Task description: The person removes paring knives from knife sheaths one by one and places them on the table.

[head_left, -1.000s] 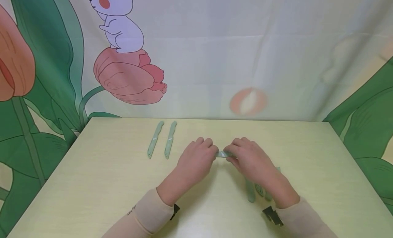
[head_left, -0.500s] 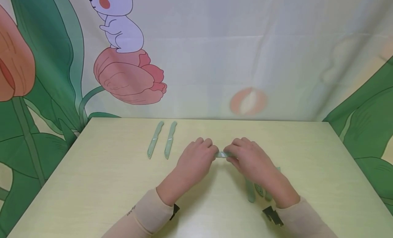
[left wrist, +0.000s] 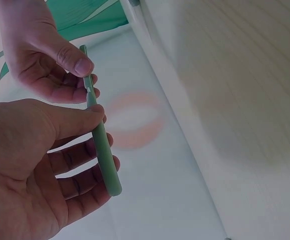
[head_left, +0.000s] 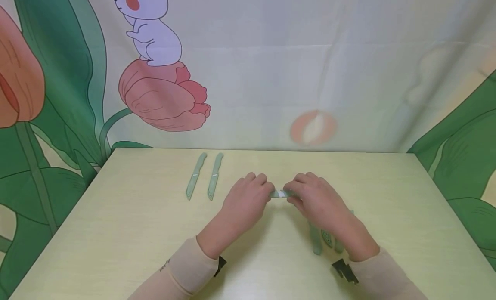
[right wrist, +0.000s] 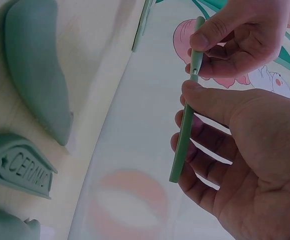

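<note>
Both hands hold one green knife level above the table, its white blade showing as a short band between them. In the left wrist view my left hand pinches the thick handle between thumb and fingers. My right hand pinches the slim blade cover, as the right wrist view shows. The cover hides most of the blade. Under the right forearm lie a green handle, a cover with raised lettering and another green piece, partly hidden.
Two green covered knives lie side by side at the back left of the pale wooden table. A printed cloth hangs behind the table's back edge. Dark wrist straps show near the sleeves.
My hands have drawn very slightly apart, and a bit more white shows between handle and cover. The knives and pieces on the table have stayed in place.
</note>
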Demonstrator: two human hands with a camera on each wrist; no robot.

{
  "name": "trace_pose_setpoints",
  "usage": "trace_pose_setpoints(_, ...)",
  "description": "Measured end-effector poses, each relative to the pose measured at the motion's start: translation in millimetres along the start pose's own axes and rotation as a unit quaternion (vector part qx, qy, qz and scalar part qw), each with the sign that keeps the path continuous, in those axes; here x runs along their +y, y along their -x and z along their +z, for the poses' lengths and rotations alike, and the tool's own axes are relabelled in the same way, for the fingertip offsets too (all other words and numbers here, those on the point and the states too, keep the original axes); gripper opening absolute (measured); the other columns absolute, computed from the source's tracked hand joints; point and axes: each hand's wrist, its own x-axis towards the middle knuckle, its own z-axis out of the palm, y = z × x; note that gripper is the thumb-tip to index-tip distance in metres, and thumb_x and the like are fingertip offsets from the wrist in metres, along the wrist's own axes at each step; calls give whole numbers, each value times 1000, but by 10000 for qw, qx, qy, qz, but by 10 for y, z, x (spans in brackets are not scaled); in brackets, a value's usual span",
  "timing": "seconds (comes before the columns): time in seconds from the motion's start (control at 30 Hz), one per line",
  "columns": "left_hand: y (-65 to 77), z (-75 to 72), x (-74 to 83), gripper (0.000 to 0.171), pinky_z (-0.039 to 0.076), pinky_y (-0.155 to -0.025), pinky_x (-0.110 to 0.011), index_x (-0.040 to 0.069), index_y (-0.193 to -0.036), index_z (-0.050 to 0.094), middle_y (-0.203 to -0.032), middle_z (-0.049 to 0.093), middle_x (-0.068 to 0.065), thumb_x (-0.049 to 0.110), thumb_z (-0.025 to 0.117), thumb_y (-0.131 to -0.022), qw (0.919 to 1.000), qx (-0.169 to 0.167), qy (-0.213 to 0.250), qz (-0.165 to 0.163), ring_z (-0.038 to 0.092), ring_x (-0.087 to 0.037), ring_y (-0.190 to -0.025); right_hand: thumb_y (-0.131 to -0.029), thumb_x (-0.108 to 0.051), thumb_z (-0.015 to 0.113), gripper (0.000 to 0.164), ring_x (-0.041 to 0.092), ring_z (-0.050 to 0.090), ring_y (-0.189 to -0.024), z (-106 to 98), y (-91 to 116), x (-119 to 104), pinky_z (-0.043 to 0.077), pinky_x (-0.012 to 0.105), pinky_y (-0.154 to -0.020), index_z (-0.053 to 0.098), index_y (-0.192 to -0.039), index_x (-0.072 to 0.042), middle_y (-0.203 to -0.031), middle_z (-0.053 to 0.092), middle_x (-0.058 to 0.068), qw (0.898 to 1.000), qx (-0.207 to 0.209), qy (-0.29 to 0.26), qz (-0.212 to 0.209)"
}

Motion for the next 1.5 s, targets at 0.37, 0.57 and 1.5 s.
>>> trace_pose_setpoints(0.37, 34, -6, -5, 11, 41, -61, -25, 15, -96, 75, -83, 56, 1, 15, 85, -92, 10000, -6, -10, 2, 48, -19, -72, -86, -11, 90, 24, 19, 57, -83, 31, 18, -27, 47, 30, -67, 80, -108, -11, -100, 70, -1, 9999, 22, 110, -28)
trace_pose_setpoints(0.57, 49, 6, -5, 10, 39, -61, -25, 14, -98, 76, -83, 55, 2, 15, 85, -92, 10000, -17, 20, -32, 46, -19, -71, -86, -10, 90, 24, 19, 56, -81, 26, 31, -44, 47, 30, -67, 80, -108, -11, -99, 70, 0, 9999, 41, 109, -13)
trace_pose_setpoints(1.5, -12, -32, -32, 10, 42, -60, -26, 13, -98, 75, -84, 58, 0, 14, 84, -93, 10000, -28, 12, -88, 50, -20, -72, -89, -11, 88, 23, 19, 56, -82, -38, -15, 33, 46, 30, -67, 79, -110, -12, -100, 70, -1, 9998, -101, 59, 135)
